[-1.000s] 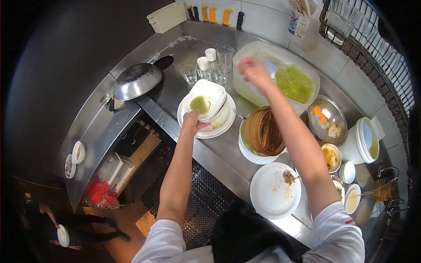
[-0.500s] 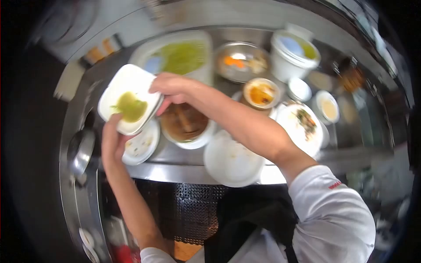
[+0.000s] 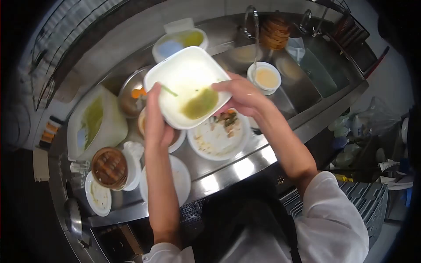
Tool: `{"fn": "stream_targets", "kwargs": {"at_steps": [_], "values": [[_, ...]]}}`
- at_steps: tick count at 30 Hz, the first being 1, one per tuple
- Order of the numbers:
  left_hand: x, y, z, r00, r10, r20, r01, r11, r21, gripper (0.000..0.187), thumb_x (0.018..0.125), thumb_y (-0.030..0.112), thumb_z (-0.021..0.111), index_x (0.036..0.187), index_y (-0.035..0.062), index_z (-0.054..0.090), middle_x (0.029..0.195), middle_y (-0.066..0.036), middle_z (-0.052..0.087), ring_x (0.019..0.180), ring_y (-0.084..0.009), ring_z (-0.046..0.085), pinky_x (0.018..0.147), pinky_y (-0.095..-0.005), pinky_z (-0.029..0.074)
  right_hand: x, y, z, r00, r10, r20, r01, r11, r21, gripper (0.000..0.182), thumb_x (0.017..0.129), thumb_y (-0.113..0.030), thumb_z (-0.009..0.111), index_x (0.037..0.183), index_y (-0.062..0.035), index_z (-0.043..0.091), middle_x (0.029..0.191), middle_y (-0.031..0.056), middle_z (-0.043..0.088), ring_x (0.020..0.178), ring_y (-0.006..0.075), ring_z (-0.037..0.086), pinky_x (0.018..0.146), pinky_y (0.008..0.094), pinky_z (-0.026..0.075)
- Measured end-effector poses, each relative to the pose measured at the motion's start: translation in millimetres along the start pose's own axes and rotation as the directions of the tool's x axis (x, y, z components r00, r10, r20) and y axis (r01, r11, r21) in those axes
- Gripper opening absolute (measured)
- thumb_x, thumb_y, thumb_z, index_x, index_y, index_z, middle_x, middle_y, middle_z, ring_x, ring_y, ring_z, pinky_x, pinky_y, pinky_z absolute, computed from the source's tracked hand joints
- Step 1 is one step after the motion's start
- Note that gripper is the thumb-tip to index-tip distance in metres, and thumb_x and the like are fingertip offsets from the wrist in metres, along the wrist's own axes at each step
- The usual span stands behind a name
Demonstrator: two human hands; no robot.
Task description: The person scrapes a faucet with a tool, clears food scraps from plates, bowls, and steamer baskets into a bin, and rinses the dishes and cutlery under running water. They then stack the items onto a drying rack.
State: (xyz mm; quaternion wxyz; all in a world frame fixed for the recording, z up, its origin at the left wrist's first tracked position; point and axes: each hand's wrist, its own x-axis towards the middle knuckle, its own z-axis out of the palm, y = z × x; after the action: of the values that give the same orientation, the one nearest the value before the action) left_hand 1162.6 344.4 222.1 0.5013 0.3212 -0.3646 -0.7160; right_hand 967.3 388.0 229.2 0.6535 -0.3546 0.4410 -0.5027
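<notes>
Both my hands hold up a white square bowl (image 3: pixel 182 72), tilted so that its inside shows. A pool of yellow-green liquid gathers at its lower right, and a green strip sticks to its left side. My left hand (image 3: pixel 158 120) grips the left edge, thumb over the rim. On the opposite edge is my right hand (image 3: pixel 243 93), with its thumb inside by the liquid. Below the bowl lies a white plate (image 3: pixel 206 151) with food scraps. Another white plate (image 3: pixel 182 186) is partly hidden by my left forearm.
At left are a large white tub (image 3: pixel 118 127) with green contents, a metal bowl (image 3: pixel 127 92) and a round brown container (image 3: pixel 109 168). A white bucket (image 3: pixel 204 37) stands behind. Rightward are a bowl of pale liquid (image 3: pixel 266 78), sink basins (image 3: pixel 322 72) and stacked steamers (image 3: pixel 275 33).
My view has swung to the right, bringing the sink basins into sight. The square bowl has moved rightward with both hands, from near the brown container to above the scrap plate.
</notes>
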Motion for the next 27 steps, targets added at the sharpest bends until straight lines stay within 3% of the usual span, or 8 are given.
{"fn": "stream_targets", "kwargs": {"at_steps": [5, 9, 11, 13, 16, 20, 25, 27], "values": [[104.8, -139.6, 113.6, 0.986, -0.164, 0.034, 0.167, 0.981, -0.103, 0.048, 0.091, 0.037, 0.054, 0.125, 0.0023, 0.048, 0.120, -0.012, 0.058, 0.109, -0.0234, 0.057, 0.093, -0.0362, 0.046, 14.1, -5.5, -190.6, 0.995, 0.018, -0.096, -0.016, 1.000, 0.024, 0.050, 0.089, -0.008, 0.046, 0.138, -0.0066, 0.033, 0.126, 0.0165, 0.049, 0.105, 0.0323, 0.058, 0.070, 0.0448, 0.059], [182.9, -260.7, 128.4, 0.928, -0.362, 0.090, 0.373, 0.907, -0.197, 0.050, 0.091, 0.037, 0.052, 0.127, 0.0026, 0.046, 0.124, -0.014, 0.055, 0.112, -0.0274, 0.055, 0.096, -0.0401, 0.046, 58.0, 19.7, -313.4, 0.984, 0.144, -0.107, -0.146, 0.989, -0.013, 0.052, 0.091, -0.011, 0.046, 0.140, -0.0084, 0.029, 0.129, 0.0156, 0.047, 0.109, 0.0319, 0.056, 0.069, 0.0464, 0.059], [207.4, -307.8, 127.4, 0.919, -0.387, 0.075, 0.394, 0.892, -0.222, 0.051, 0.092, 0.037, 0.049, 0.130, 0.0035, 0.043, 0.128, -0.015, 0.052, 0.113, -0.0285, 0.055, 0.097, -0.0413, 0.045, 87.0, 39.8, -361.3, 0.964, 0.231, -0.132, -0.236, 0.972, -0.023, 0.052, 0.091, -0.011, 0.045, 0.140, -0.0090, 0.028, 0.130, 0.0152, 0.046, 0.109, 0.0319, 0.056, 0.068, 0.0460, 0.059], [218.8, -332.3, 129.2, 0.910, -0.414, 0.031, 0.410, 0.885, -0.223, 0.055, 0.093, 0.040, 0.046, 0.133, 0.0036, 0.039, 0.131, -0.016, 0.050, 0.116, -0.0296, 0.053, 0.099, -0.0431, 0.044, 101.8, 39.9, -381.9, 0.952, 0.295, -0.082, -0.300, 0.952, -0.065, 0.052, 0.090, -0.012, 0.044, 0.140, -0.0105, 0.029, 0.131, 0.0148, 0.045, 0.109, 0.0320, 0.055, 0.068, 0.0457, 0.059], [230.4, -360.8, 125.7, 0.903, -0.429, 0.010, 0.408, 0.853, -0.326, 0.060, 0.092, 0.045, 0.047, 0.135, 0.0042, 0.038, 0.133, -0.017, 0.047, 0.116, -0.0308, 0.053, 0.097, -0.0453, 0.045, 128.5, 54.2, -399.3, 0.942, 0.296, -0.159, -0.321, 0.932, -0.169, 0.052, 0.088, -0.012, 0.043, 0.139, -0.0108, 0.031, 0.128, 0.0149, 0.049, 0.105, 0.0315, 0.058, 0.065, 0.0459, 0.058], [251.4, -414.5, 96.2, 0.946, -0.324, 0.005, 0.295, 0.854, -0.428, 0.070, 0.089, 0.059, 0.045, 0.137, 0.0085, 0.038, 0.135, -0.013, 0.047, 0.119, -0.0293, 0.051, 0.100, -0.0444, 0.042, 159.1, 66.7, -410.2, 0.936, 0.279, -0.216, -0.342, 0.866, -0.363, 0.047, 0.087, -0.015, 0.045, 0.133, -0.0066, 0.040, 0.120, 0.0147, 0.055, 0.095, 0.0314, 0.063, 0.061, 0.0453, 0.058], [246.6, -433.8, 85.6, 0.912, -0.370, -0.179, 0.261, 0.858, -0.442, 0.075, 0.086, 0.065, 0.044, 0.136, 0.0084, 0.042, 0.135, -0.010, 0.049, 0.118, -0.0265, 0.051, 0.100, -0.0427, 0.041, 185.8, 83.1, -414.2, 0.934, 0.263, -0.240, -0.355, 0.754, -0.553, 0.042, 0.084, -0.015, 0.045, 0.124, -0.0037, 0.051, 0.110, 0.0155, 0.060, 0.091, 0.0298, 0.064, 0.054, 0.0421, 0.058], [245.4, -443.3, 75.0, 0.899, -0.385, -0.209, 0.248, 0.840, -0.482, 0.076, 0.087, 0.066, 0.042, 0.136, 0.0070, 0.041, 0.135, -0.011, 0.049, 0.118, -0.0261, 0.051, 0.100, -0.0416, 0.042, 185.3, 82.0, -404.3, 0.938, 0.241, -0.250, -0.347, 0.689, -0.637, 0.042, 0.082, -0.014, 0.047, 0.121, -0.0027, 0.053, 0.110, 0.0186, 0.061, 0.093, 0.0316, 0.064, 0.061, 0.0431, 0.057]]}}
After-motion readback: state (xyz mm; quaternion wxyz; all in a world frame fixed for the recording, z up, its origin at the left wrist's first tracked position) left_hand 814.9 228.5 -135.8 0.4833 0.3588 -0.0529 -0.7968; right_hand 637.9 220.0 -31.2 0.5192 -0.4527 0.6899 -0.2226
